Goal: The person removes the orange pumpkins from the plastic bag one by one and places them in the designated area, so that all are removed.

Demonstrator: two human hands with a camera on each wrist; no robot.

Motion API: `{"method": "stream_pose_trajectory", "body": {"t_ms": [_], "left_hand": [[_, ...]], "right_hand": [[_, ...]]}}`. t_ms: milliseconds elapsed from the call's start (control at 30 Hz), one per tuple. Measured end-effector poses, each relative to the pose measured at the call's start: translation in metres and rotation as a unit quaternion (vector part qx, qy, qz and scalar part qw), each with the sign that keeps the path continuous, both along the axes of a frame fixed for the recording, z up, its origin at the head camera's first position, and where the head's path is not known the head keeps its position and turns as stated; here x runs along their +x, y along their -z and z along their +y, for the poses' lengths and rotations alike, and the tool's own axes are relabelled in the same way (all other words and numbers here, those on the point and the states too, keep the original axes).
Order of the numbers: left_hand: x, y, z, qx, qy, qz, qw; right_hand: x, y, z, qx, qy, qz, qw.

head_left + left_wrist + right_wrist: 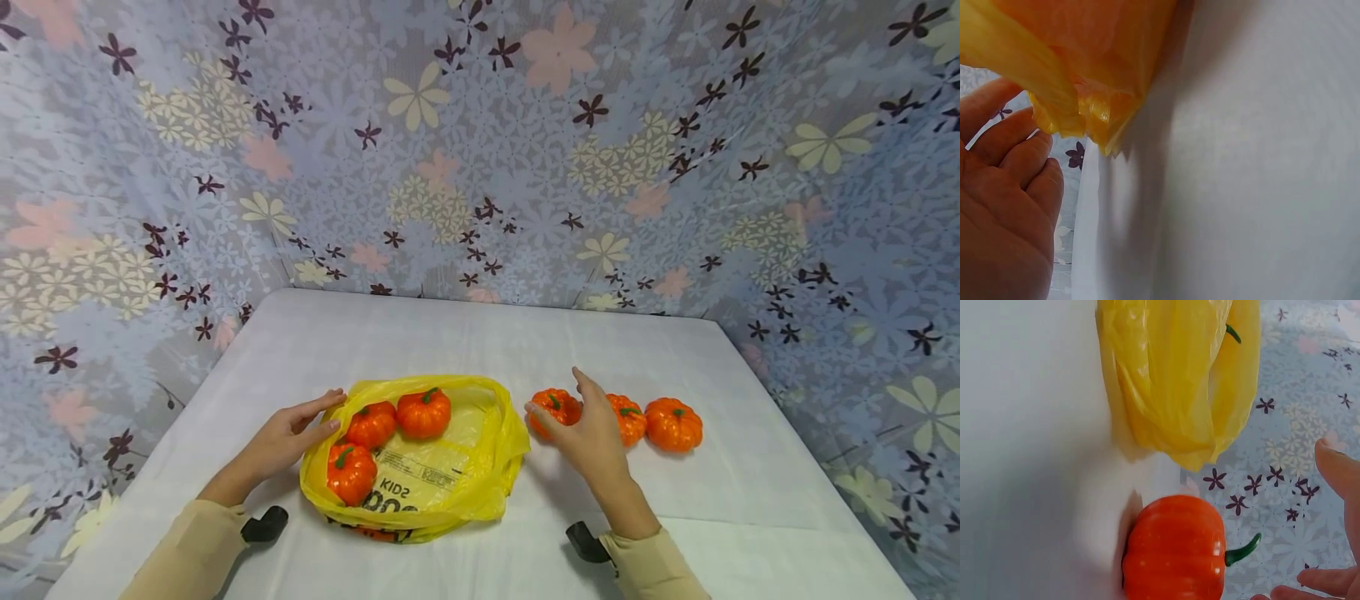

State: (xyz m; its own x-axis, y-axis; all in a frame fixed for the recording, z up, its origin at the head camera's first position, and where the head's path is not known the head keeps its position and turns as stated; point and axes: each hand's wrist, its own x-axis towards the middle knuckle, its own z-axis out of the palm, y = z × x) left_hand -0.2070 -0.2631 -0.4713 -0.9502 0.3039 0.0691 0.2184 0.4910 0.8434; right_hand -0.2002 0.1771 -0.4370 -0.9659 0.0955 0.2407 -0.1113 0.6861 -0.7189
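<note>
A yellow plastic bag (487, 500) lies with its mouth wide open, printed with dark letters inside. In it sit three small orange toy pumpkins with green stems: one at the back (424, 414), one beside it (372, 426), one at the front left (351, 473). My left hand (288, 437) rests at the bag's left rim, fingers loosely extended. Right of the bag, my right hand (588, 433) hovers with thumb and fingers spread over the nearest loose pumpkin (553, 408); in the right wrist view this pumpkin (1175, 550) stands apart from the fingers.
Two more pumpkins stand in a row to the right, the middle one (628, 421) partly behind my right hand, the other (673, 425) at the row's end. A white cloth (420, 333) covers the table. Floral fabric (480, 167) hangs behind and at both sides.
</note>
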Motion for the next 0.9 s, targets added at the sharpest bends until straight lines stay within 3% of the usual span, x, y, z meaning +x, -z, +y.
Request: {"method": "stream_pose_trajectory", "body": {"t_ms": [167, 433, 900], "left_hand": [[0.000, -0.001, 0.001, 0.002, 0.004, 0.003, 1.0000], [0.001, -0.004, 0.002, -0.007, 0.000, 0.005, 1.0000], [-0.002, -0.003, 0.001, -0.007, 0.001, -0.004, 1.0000]], "right_hand": [[0.000, -0.002, -0.007, 0.000, -0.002, 0.009, 1.0000], [-0.002, -0.001, -0.018, -0.008, -0.024, -0.015, 0.9996], [-0.002, -0.002, -0.034, 0.002, -0.038, 0.029, 0.9989]]}}
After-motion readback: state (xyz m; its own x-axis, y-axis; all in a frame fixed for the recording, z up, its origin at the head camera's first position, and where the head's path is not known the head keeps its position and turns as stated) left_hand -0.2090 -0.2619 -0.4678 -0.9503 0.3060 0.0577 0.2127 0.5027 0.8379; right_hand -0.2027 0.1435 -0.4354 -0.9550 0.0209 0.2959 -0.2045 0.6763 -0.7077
